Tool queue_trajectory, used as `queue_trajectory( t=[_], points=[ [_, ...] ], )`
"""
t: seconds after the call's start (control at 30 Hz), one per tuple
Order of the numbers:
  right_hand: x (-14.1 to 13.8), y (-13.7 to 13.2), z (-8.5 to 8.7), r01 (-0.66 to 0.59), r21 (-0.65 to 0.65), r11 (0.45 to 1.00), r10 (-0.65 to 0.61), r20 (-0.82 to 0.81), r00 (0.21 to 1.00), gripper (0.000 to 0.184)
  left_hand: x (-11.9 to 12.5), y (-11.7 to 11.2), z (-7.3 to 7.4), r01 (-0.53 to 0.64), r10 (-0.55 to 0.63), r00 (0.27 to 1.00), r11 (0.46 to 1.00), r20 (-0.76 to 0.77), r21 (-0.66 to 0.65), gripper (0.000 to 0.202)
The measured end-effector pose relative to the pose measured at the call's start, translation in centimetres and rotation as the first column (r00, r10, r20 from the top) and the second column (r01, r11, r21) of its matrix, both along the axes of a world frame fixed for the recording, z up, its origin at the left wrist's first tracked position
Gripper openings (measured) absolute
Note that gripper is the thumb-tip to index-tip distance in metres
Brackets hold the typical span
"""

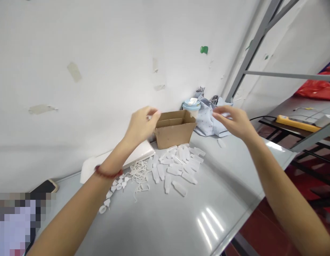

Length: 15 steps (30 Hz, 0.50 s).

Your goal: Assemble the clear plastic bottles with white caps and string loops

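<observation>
My left hand [143,124] is raised at the left end of a small open cardboard box [175,135], its fingers loosely curled and nothing visible in them. To the right of the box, my right hand [235,122] hovers before a light blue patterned cloth [211,119], thumb and fingers a little apart, also with nothing seen between them. Below the box lies a loose pile of small translucent plastic bottles [178,169]. Left of these are a heap of thin white tubes or strings [139,172] and several small white caps [119,184].
A white flat package [139,153] lies behind my left forearm. Next to the cloth stands a cup with a blue lid [191,105]. The grey table [154,224] meets a white wall; a metal frame [250,53] rises at right. A phone [46,186] lies at the left edge.
</observation>
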State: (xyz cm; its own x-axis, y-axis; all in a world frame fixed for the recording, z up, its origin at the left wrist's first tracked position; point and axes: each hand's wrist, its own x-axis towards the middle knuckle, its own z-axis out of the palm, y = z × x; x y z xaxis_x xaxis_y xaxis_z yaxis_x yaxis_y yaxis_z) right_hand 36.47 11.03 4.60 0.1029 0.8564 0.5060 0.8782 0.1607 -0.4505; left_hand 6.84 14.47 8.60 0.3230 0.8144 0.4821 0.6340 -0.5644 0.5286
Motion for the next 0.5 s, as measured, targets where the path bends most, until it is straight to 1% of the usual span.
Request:
queue_trajectory(
  t=[0.03, 0.1, 0.17, 0.2, 0.23, 0.3, 0.37, 0.43, 0.47, 0.5],
  points=[
    [1.7, -1.2, -1.8, 0.033, -0.040, 0.999, -0.034, -0.011, 0.999, 0.037, -1.7, -1.6, -0.7, -0.020, 0.019, 1.000, 0.998, -0.007, -0.063, 0.028],
    [4.3, -3.0, -5.8, 0.090, -0.118, 0.989, -0.094, -0.026, 0.995, 0.044, -5.0, -4.9, -2.6, -0.051, 0.036, 0.997, 0.973, -0.072, -0.224, 0.027],
    [5.5, -3.8, -9.3, 0.093, -0.179, 0.979, -0.104, -0.052, 0.993, 0.052, -7.8, -8.1, -5.1, -0.106, 0.060, 0.988, 0.930, -0.141, -0.351, 0.027],
    [5.6, -3.9, -10.6, 0.073, -0.211, 0.975, -0.090, -0.071, 0.993, 0.054, -8.8, -9.5, -6.3, -0.132, 0.072, 0.984, 0.909, -0.163, -0.396, 0.029],
    [5.5, -4.0, -11.6, 0.046, -0.243, 0.969, -0.071, -0.095, 0.993, 0.054, -9.7, -10.8, -7.5, -0.151, 0.079, 0.980, 0.892, -0.183, -0.427, 0.031],
    [4.7, -4.0, -12.5, -0.012, -0.295, 0.955, -0.031, -0.139, 0.990, 0.054, -11.0, -13.0, -9.4, -0.176, 0.072, 0.973, 0.851, -0.221, -0.495, 0.032],
    [3.4, -4.1, -12.6, -0.103, -0.325, 0.940, 0.031, -0.219, 0.975, 0.055, -12.0, -15.0, -10.7, -0.217, 0.123, 0.970, 0.824, -0.209, -0.524, 0.033],
    [1.6, -4.8, -12.0, -0.205, -0.324, 0.924, 0.086, -0.347, 0.934, 0.056, -12.8, -16.8, -11.5, -0.276, 0.212, 0.960, 0.816, -0.182, -0.508, 0.033],
    [0.5, -5.3, -11.5, -0.237, -0.315, 0.919, 0.094, -0.410, 0.907, 0.057, -13.2, -17.7, -11.7, -0.300, 0.250, 0.954, 0.817, -0.167, -0.493, 0.032],
    [-0.7, -6.0, -10.9, -0.227, -0.304, 0.925, 0.076, -0.436, 0.897, 0.055, -13.6, -18.5, -11.8, -0.315, 0.276, 0.949, 0.818, -0.152, -0.481, 0.031]
  ],
)
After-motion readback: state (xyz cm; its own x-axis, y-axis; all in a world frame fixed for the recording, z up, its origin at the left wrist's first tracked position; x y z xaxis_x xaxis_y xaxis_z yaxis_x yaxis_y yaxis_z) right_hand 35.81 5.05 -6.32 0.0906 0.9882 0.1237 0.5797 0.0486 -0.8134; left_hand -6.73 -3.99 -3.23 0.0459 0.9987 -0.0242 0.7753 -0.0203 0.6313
